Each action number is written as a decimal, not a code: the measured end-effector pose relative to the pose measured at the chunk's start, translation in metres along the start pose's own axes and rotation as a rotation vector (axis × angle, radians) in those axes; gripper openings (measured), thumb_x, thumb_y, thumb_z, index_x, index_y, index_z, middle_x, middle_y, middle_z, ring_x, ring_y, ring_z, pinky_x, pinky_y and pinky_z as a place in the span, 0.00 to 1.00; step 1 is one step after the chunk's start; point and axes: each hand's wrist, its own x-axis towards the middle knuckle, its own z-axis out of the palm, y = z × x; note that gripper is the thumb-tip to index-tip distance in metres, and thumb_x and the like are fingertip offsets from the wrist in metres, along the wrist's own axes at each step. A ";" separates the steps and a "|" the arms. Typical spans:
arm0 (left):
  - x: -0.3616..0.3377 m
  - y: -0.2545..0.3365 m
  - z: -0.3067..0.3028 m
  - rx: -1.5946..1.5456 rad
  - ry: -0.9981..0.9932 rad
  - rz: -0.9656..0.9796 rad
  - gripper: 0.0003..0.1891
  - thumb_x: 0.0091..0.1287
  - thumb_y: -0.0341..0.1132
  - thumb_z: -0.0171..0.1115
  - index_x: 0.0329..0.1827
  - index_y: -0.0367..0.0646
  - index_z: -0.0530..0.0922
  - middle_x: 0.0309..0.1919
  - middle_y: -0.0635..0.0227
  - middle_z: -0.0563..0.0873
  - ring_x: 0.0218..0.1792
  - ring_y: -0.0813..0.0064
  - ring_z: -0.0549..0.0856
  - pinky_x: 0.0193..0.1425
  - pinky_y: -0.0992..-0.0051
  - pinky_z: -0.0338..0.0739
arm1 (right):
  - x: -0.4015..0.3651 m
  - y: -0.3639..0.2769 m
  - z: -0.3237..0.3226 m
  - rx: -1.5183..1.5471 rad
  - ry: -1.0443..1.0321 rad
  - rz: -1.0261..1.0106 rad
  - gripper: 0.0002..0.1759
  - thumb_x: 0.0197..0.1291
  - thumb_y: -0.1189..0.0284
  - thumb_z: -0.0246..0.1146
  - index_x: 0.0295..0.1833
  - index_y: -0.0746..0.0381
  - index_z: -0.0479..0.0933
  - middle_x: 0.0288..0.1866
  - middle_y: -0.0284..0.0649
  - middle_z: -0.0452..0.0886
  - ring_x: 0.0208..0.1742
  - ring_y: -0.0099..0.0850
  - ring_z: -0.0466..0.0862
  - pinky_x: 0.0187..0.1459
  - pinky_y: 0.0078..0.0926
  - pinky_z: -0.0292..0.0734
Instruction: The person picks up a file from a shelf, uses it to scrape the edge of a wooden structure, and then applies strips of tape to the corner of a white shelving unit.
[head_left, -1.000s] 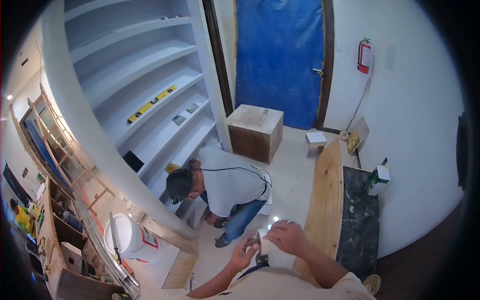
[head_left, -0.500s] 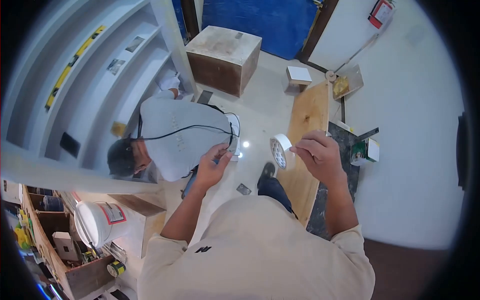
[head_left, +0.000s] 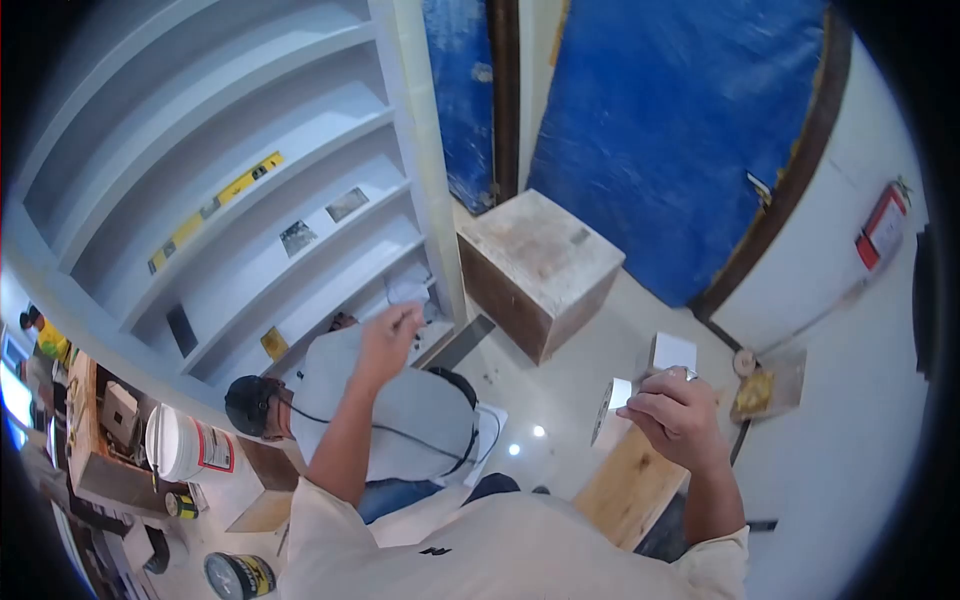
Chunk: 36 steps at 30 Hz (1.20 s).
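In my right hand point(head_left: 675, 420) is a roll of white tape point(head_left: 611, 412), pinched at its edge between thumb and fingers, its printed inner core facing left. My left hand point(head_left: 385, 345) is raised in front of the white shelf unit point(head_left: 425, 200), above a crouching co-worker's back. Its fingers are curled together; whatever may be between them is too small to make out. The co-worker point(head_left: 385, 425), in a grey shirt and dark cap, bends toward the lowest shelves.
A yellow spirit level point(head_left: 215, 210) lies on a shelf. Beyond stands a worn wooden box point(head_left: 540, 265) before a blue-covered door point(head_left: 670, 140). A wooden board point(head_left: 630, 485) is at right. A white bucket point(head_left: 185, 445) and a dark tub point(head_left: 240, 577) stand at left.
My view has swung up and to the right, toward the shelves and door. My left hand has lifted and reached forward toward the shelf unit. The tape roll stays in my right hand.
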 end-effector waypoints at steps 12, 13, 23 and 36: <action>0.376 0.098 -0.040 0.072 0.596 0.354 0.17 0.66 0.42 0.58 0.39 0.34 0.82 0.29 0.66 0.85 0.31 0.78 0.80 0.40 0.78 0.73 | 0.149 0.181 0.014 0.118 0.005 -0.281 0.11 0.39 0.73 0.75 0.28 0.57 0.79 0.25 0.32 0.77 0.22 0.27 0.74 0.22 0.24 0.64; 0.411 0.096 -0.043 0.089 0.625 0.334 0.16 0.65 0.42 0.59 0.39 0.34 0.82 0.30 0.66 0.85 0.32 0.78 0.81 0.40 0.77 0.74 | 0.165 0.195 0.014 0.128 0.010 -0.294 0.11 0.39 0.73 0.75 0.28 0.57 0.79 0.25 0.32 0.77 0.22 0.27 0.74 0.22 0.24 0.64; 0.633 0.078 -0.050 0.167 0.824 0.168 0.17 0.61 0.45 0.63 0.41 0.40 0.84 0.35 0.59 0.87 0.39 0.63 0.85 0.46 0.68 0.76 | 0.252 0.319 0.012 0.185 0.093 -0.323 0.11 0.39 0.73 0.75 0.29 0.57 0.79 0.24 0.32 0.78 0.25 0.27 0.78 0.26 0.24 0.68; 0.679 0.082 -0.048 -0.045 0.924 0.038 0.15 0.51 0.39 0.74 0.32 0.34 0.84 0.19 0.70 0.79 0.19 0.83 0.70 0.26 0.80 0.66 | 0.316 0.498 0.036 0.308 0.095 -0.413 0.11 0.37 0.73 0.76 0.26 0.58 0.79 0.23 0.34 0.76 0.22 0.28 0.76 0.25 0.24 0.68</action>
